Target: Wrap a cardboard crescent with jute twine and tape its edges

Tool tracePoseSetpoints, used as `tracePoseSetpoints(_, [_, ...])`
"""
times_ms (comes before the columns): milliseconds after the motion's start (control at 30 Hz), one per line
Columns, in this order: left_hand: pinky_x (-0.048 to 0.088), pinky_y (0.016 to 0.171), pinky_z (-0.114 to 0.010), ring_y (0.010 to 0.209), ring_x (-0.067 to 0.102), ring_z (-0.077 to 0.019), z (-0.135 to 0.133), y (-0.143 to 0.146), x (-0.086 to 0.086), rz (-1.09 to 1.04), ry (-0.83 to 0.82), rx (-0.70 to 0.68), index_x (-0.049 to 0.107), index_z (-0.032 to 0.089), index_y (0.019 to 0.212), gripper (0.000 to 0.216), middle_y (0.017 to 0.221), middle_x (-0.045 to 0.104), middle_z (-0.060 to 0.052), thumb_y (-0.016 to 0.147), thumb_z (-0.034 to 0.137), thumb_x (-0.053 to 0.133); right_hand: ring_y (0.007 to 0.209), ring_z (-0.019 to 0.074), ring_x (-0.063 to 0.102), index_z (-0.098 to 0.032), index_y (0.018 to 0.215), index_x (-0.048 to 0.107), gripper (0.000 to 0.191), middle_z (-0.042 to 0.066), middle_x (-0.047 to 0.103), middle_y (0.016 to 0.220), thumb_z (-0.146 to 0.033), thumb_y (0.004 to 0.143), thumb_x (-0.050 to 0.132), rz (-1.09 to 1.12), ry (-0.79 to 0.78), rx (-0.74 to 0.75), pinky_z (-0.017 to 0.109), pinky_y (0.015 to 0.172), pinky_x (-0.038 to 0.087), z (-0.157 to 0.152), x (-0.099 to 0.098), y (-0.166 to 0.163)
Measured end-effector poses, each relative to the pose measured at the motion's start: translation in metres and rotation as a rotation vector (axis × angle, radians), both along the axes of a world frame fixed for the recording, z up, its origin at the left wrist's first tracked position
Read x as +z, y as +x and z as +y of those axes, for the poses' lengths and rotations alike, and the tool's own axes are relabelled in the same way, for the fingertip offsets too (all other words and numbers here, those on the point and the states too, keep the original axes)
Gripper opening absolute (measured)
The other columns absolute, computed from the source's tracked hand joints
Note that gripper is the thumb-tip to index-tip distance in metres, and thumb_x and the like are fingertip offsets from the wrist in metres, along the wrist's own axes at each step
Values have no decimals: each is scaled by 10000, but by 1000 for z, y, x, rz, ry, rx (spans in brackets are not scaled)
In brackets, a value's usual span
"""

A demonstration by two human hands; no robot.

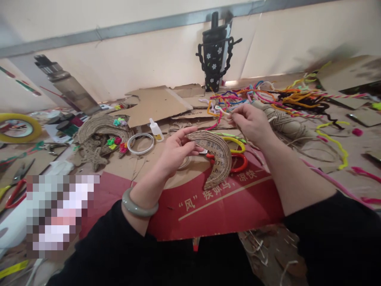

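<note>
Where the table begins on your far left, a roll of yellow tape [37,128] lies near a twine-covered arch [101,129] dotted with bright flowers. Next come a white tape ring [140,152] and, just beside it, a small glue bottle [156,130]. Your left hand [181,153] has its thumb and fingers clamped on the upper end of a twine-edged crescent [226,159], which you hold above a red cardboard panel [232,208], printed inner face showing. Behind the crescent lie scissors [243,169] with red and yellow handles. Your right hand [252,121], raised and apart from the crescent, pinches thumb and fingertips together on what looks like a twine strand [258,156]. To its right sit a twine roll [279,119] and tangled pipe cleaners [291,97].
</note>
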State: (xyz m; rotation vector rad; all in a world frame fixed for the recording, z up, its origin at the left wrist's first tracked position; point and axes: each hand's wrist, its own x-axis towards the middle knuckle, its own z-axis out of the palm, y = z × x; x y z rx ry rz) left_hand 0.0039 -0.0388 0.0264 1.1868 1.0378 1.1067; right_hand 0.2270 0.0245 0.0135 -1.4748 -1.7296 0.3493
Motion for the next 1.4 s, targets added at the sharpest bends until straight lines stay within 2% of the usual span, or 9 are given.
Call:
tracePoseSetpoints(100, [548,600,-178,651,706,-110,0,1,-1,-10,-12,-20,614,141,1136,406,703,673,5,739,61,598,789,201,662,-208,852,595,120,57,719,850,-255,829,487,213,-96,267,339,699,510,-13,4,-17])
tracePoseSetpoints(167, [546,596,-177,644,702,-106,1,1,-2,-16,-17,-30,619,143,1125,406,713,678,3,729,57,601,714,186,622,-202,824,588,125,49,697,795,-268,822,482,169,-125,322,315,638,479,-23,7,-28])
tracePoseSetpoints(333, [547,594,-178,647,706,-110,1,1,-3,-56,-27,-48,622,164,1108,402,734,686,9,714,86,633,639,159,532,-191,816,599,150,30,657,735,-271,818,473,-44,-27,306,292,606,405,-36,11,-38])
tracePoseSetpoints(533, [574,606,-198,633,712,-118,0,-3,-1,-137,-71,-46,624,169,1084,368,796,718,-4,719,146,664,643,157,520,-193,842,592,160,29,647,752,-289,836,464,-32,13,343,288,615,393,-37,7,-37])
tracePoseSetpoints(700, [573,580,-203,649,725,-143,3,-4,-2,-127,-94,-26,640,161,1067,300,785,724,-28,784,253,675,675,166,537,-198,828,599,151,31,648,749,-264,833,463,-67,29,298,292,632,391,-39,12,-37])
tracePoseSetpoints(900, [542,529,-157,611,711,-114,2,-1,1,-49,-134,0,684,140,992,231,791,729,-31,772,90,633,660,162,523,-206,843,610,154,32,646,755,-278,839,474,-94,17,296,294,627,384,-40,13,-35])
tracePoseSetpoints(1167, [535,510,-151,606,712,-113,0,1,4,-21,-148,18,684,127,1014,288,753,723,-22,773,25,563,654,166,529,-198,846,616,158,32,653,753,-263,835,473,-113,6,295,307,635,400,-39,14,-34])
tracePoseSetpoints(1300, [529,507,-158,601,711,-120,0,3,3,-26,-184,69,654,114,1062,309,718,713,-21,778,28,566,747,188,587,-207,854,629,169,45,678,823,-254,844,467,-68,115,228,334,706,455,-40,13,-34])
tracePoseSetpoints(1400, [531,516,-161,604,711,-122,1,3,3,-40,-199,105,629,105,1102,322,685,709,-22,795,35,563,844,205,619,-211,954,647,211,63,693,925,-247,865,459,-13,215,159,352,765,484,-43,14,-33])
